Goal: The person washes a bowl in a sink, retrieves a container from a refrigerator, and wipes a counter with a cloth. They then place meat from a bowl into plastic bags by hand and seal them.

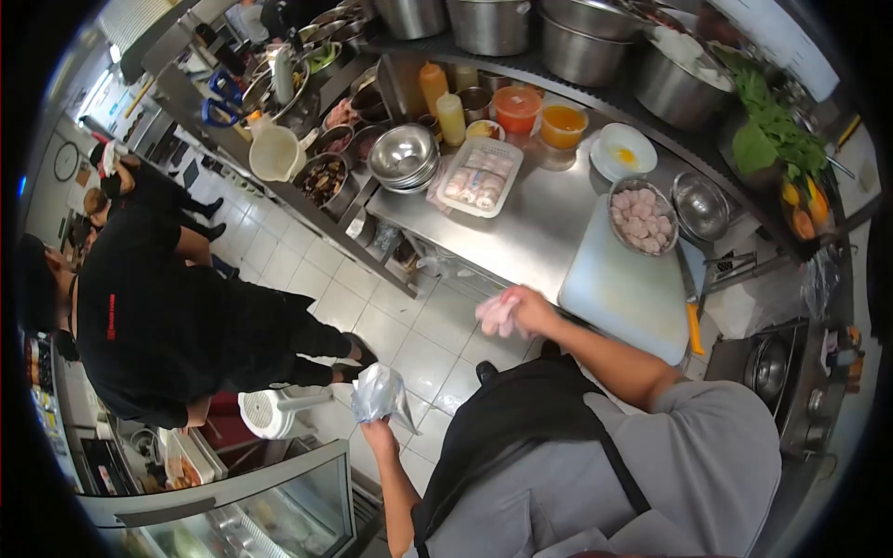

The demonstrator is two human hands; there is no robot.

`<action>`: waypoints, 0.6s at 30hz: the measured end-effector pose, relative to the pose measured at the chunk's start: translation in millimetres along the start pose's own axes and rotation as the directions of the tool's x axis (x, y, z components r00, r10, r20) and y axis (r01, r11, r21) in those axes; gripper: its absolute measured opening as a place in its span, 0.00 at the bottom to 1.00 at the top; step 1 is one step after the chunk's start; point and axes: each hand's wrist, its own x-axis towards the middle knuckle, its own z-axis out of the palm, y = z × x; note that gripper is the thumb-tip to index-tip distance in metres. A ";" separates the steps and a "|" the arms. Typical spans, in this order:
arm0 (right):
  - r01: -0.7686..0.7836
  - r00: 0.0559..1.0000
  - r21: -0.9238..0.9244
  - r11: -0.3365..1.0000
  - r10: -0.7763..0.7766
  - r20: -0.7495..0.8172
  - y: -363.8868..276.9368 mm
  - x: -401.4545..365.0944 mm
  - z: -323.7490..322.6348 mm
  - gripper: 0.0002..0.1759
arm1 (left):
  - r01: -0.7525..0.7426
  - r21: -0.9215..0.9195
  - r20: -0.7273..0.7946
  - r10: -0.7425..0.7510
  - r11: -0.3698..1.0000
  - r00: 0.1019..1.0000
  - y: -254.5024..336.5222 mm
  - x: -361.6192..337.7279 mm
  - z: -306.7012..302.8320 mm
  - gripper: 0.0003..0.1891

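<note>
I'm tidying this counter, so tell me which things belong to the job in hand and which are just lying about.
In use: left hand, clear bag; right hand, pink pieces; filled bowl; cutting board.
Lying about: squeeze bottles, stacked steel bowls, egg plate, greens.

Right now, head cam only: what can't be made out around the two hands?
Head view, all items:
1. In the right hand, the pink lump: blurred, kind unclear.
2. In the left hand, the plastic bag: crumpled, contents unreadable.
3. In the steel bowl, the pale pieces: too small to identify.
4. At the top, the pots: cut off by the frame edge.
</note>
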 end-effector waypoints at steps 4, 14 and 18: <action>0.174 0.930 0.002 0.985 -0.164 -0.328 8.2 59.9 -92.9 0.08 | -0.035 -0.102 -0.031 0.032 0.994 0.999 13.9 14.3 6.8 0.25; 0.381 0.758 0.274 0.883 -0.129 -0.639 8.1 44.5 -153.1 0.22 | -0.011 -0.023 0.069 0.012 1.000 0.998 38.3 14.2 30.3 0.26; 0.345 0.667 0.677 0.650 0.338 -0.665 98.6 1.4 -154.4 0.18 | -0.094 -0.079 0.057 0.099 0.992 0.993 -6.6 24.9 15.4 0.23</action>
